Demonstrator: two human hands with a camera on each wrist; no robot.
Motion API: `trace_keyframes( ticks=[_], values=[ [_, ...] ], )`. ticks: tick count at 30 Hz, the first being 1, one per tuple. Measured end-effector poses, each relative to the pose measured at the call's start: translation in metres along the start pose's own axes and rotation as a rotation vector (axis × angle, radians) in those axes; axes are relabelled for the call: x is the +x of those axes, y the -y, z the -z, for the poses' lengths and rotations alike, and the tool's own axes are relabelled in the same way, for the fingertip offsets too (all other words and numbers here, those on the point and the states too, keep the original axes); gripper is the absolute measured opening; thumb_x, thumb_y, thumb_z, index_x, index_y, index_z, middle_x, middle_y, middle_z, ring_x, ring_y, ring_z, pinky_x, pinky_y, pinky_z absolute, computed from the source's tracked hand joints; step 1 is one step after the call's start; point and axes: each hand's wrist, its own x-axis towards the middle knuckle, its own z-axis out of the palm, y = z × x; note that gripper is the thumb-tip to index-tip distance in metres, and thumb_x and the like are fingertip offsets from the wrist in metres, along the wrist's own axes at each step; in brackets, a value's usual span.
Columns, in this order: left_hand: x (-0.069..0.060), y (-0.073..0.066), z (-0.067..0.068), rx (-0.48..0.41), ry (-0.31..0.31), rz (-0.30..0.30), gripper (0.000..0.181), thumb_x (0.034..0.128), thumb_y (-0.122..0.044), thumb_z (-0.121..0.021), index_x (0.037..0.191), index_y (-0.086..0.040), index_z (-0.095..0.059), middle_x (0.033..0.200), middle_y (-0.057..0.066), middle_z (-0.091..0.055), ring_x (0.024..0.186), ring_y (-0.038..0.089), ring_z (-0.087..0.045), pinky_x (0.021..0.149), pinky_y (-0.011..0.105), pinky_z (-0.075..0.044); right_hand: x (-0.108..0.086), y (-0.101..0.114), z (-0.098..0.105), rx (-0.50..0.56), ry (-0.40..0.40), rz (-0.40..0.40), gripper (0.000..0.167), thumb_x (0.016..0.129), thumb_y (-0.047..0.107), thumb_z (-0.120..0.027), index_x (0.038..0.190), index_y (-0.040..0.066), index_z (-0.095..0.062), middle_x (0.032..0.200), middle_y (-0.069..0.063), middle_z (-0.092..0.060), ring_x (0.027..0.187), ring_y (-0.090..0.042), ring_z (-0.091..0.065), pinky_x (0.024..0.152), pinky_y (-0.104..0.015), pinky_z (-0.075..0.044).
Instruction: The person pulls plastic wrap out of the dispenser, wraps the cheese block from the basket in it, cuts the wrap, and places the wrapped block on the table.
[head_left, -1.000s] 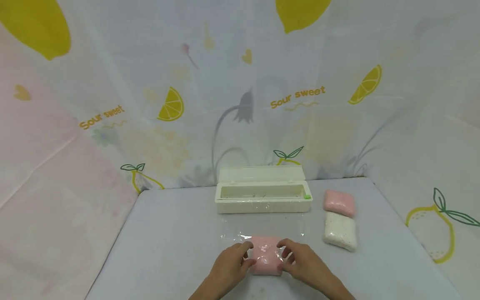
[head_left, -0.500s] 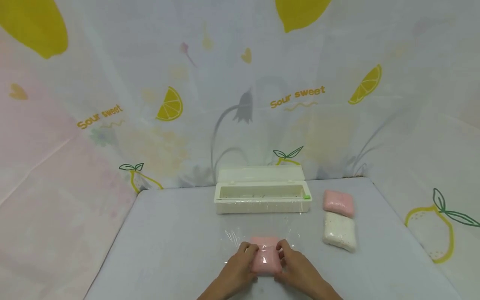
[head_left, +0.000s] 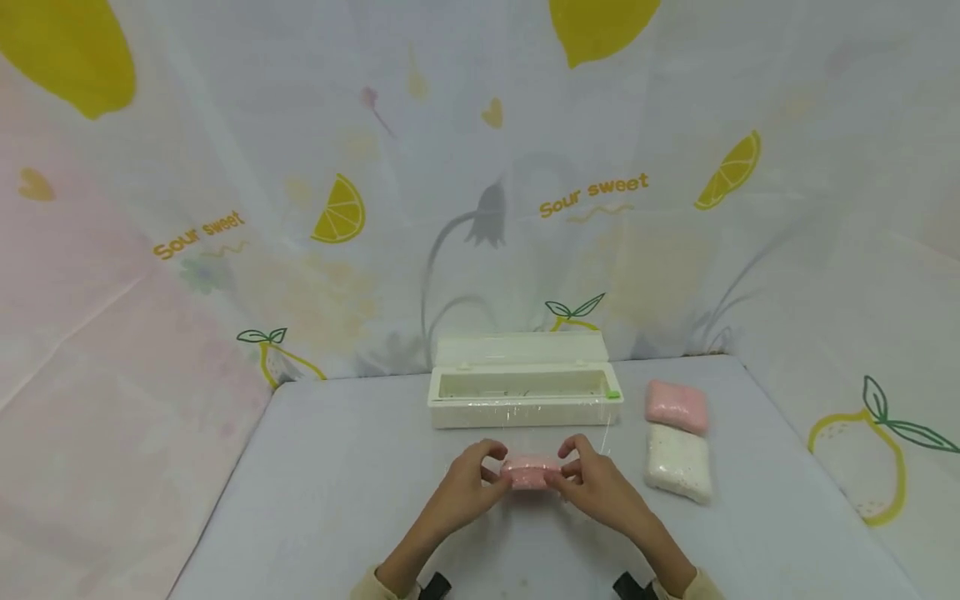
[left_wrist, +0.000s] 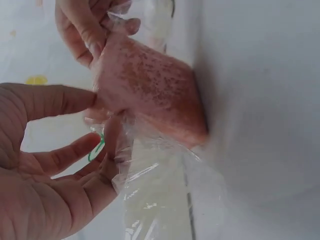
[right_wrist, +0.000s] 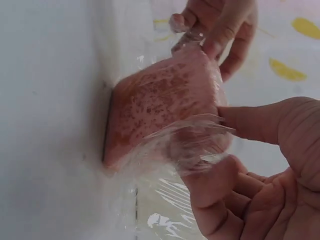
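Observation:
A pink pillow-shaped block [head_left: 530,472] with brown speckles on its underside [left_wrist: 150,75] stands tilted on its far edge, raised toward me. Clear cling film [right_wrist: 170,140] clings around it and stretches toward the white cling film dispenser [head_left: 525,414]. My left hand [head_left: 471,485] pinches the block's left side, thumb on the near edge and a finger behind it. On the other side my right hand [head_left: 597,490] pinches the right edge with thumb and finger, film bunched over its fingers. What kind of thing the block is, I cannot tell.
At the table's right lie a second pink block [head_left: 677,407] and a white speckled block [head_left: 678,462], touching. The dispenser's lid [head_left: 522,347] stands raised against the patterned cloth backdrop. A green slider [head_left: 612,395] sits at its right end.
Both hands have moved forward with the pink block, which lay flat and is now tipped up onto its far edge. The film between block and dispenser has shortened.

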Motion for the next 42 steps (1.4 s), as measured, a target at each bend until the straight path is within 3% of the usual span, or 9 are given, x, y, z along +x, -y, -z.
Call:
trace_keyframes(
  ticks=[4,8,12,17,22,27,34,38,42],
  values=[
    [0.019,-0.002,0.000,0.042,-0.093,0.004,0.032,0.0925,-0.017,-0.068,0.120,-0.001,-0.059,0.114,0.010,-0.061,0.085,0.017,-0.064,0.063,0.026,-0.052,0.021,0.001,0.003,-0.033,-0.073,-0.026,0.034,0.097,0.028,-0.065,0.106,0.001,-0.047,0.075,-0.008,-0.070,0.058,-0.016,-0.061,0.048,-0.027,-0.041],
    [0.035,-0.002,-0.003,0.115,-0.171,-0.064,0.028,0.0950,-0.021,-0.066,0.115,-0.002,-0.061,0.109,0.008,-0.062,0.082,0.016,-0.062,0.064,0.027,-0.052,0.041,-0.002,0.004,-0.094,-0.153,-0.086,0.028,0.096,0.028,-0.066,0.100,0.005,-0.051,0.068,-0.003,-0.065,0.055,-0.013,-0.057,0.047,-0.029,-0.041],
    [0.050,-0.001,-0.007,0.257,-0.254,-0.151,0.019,0.0891,-0.013,-0.071,0.105,-0.007,-0.064,0.101,0.004,-0.060,0.079,0.013,-0.057,0.066,0.026,-0.049,0.059,-0.004,0.005,-0.156,-0.218,-0.115,0.024,0.094,0.026,-0.067,0.094,0.006,-0.054,0.067,-0.001,-0.063,0.055,-0.013,-0.057,0.048,-0.030,-0.042],
    [0.066,0.004,-0.011,0.376,-0.341,-0.204,0.018,0.0811,0.001,-0.074,0.094,-0.009,-0.066,0.098,0.004,-0.061,0.075,0.013,-0.055,0.063,0.027,-0.047,0.074,-0.011,0.003,-0.216,-0.282,-0.131,0.024,0.093,0.027,-0.069,0.087,0.008,-0.056,0.065,-0.001,-0.061,0.054,-0.014,-0.055,0.046,-0.029,-0.041],
    [0.075,0.007,-0.013,0.404,-0.338,-0.179,0.009,0.0851,-0.006,-0.076,0.091,-0.007,-0.069,0.097,0.006,-0.063,0.080,0.017,-0.061,0.068,0.031,-0.050,0.084,-0.020,-0.002,-0.260,-0.327,-0.155,0.026,0.091,0.028,-0.071,0.083,0.009,-0.056,0.064,0.000,-0.061,0.053,-0.012,-0.054,0.047,-0.028,-0.041],
    [0.081,0.009,-0.016,0.420,-0.335,-0.172,0.011,0.0858,-0.013,-0.077,0.090,-0.006,-0.070,0.093,0.006,-0.064,0.083,0.019,-0.063,0.071,0.033,-0.052,0.089,-0.024,-0.003,-0.275,-0.343,-0.159,0.027,0.091,0.029,-0.072,0.082,0.010,-0.056,0.062,0.001,-0.061,0.052,-0.011,-0.053,0.047,-0.028,-0.040],
    [0.078,0.007,-0.015,0.429,-0.343,-0.178,0.009,0.0862,-0.010,-0.076,0.090,-0.006,-0.069,0.094,0.007,-0.063,0.082,0.020,-0.063,0.069,0.033,-0.052,0.075,-0.019,0.014,-0.289,-0.308,-0.096,0.025,0.095,0.033,-0.066,0.086,0.010,-0.059,0.067,0.001,-0.062,0.056,-0.012,-0.052,0.049,-0.030,-0.041],
    [0.076,0.004,-0.012,0.428,-0.315,-0.141,0.008,0.0869,-0.007,-0.073,0.094,-0.007,-0.069,0.098,0.007,-0.064,0.084,0.019,-0.063,0.070,0.033,-0.052,0.061,-0.023,0.033,-0.348,-0.448,-0.066,0.025,0.090,0.034,-0.073,0.088,0.011,-0.063,0.076,-0.004,-0.068,0.064,-0.017,-0.060,0.055,-0.036,-0.046],
    [0.075,0.003,-0.009,0.433,-0.301,-0.123,0.009,0.0875,-0.005,-0.071,0.096,-0.006,-0.069,0.100,0.008,-0.064,0.085,0.019,-0.062,0.071,0.032,-0.052,0.056,-0.036,0.052,-0.395,-0.564,-0.005,0.038,0.082,0.028,-0.081,0.104,0.002,-0.065,0.099,-0.015,-0.070,0.090,-0.032,-0.065,0.074,-0.048,-0.050]
  ],
)
